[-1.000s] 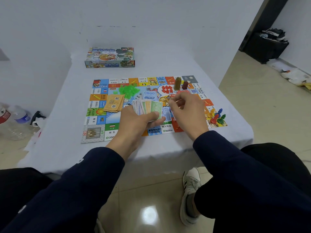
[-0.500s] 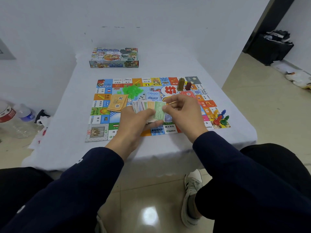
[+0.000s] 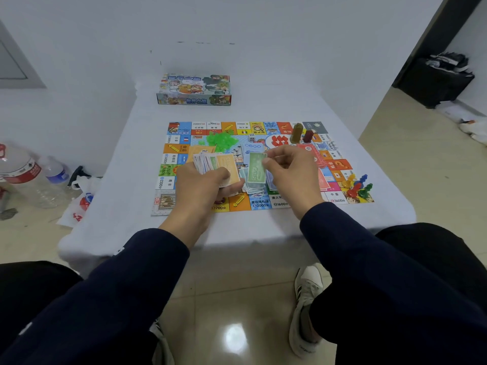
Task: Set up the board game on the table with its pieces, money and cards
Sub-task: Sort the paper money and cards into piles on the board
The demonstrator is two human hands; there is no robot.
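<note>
Right hand [image 3: 287, 172] has one green note [image 3: 256, 168] pinched at its top right corner between thumb and fingertips; rest of the note hangs free to that hand's left, face up, long axis running near-to-far. Directly under it and a bit nearer: loose pile of dealt notes [image 3: 253, 189] on the board [image 3: 263, 204], mostly green and pale blue, edges ragged. My read: the drop is short and straight down. Right hand is the one on it.

Left hand [image 3: 208, 184] sits just left of the note, not touching it, fingers curled round a fanned wad of money [image 3: 214, 164], yellow note outermost, striped ones behind. Looks like sorting by colour, a good part of the wad still to go.

Further from the hands: tan card stack [image 3: 200, 151], green plastic houses [image 3: 221, 139], a die [image 3: 251, 138], two tall pieces [image 3: 300, 134]. Pawns [image 3: 358, 187] well off to the right hand's right. Box [image 3: 193, 89] farthest, at the back of the table [image 3: 126, 180].
</note>
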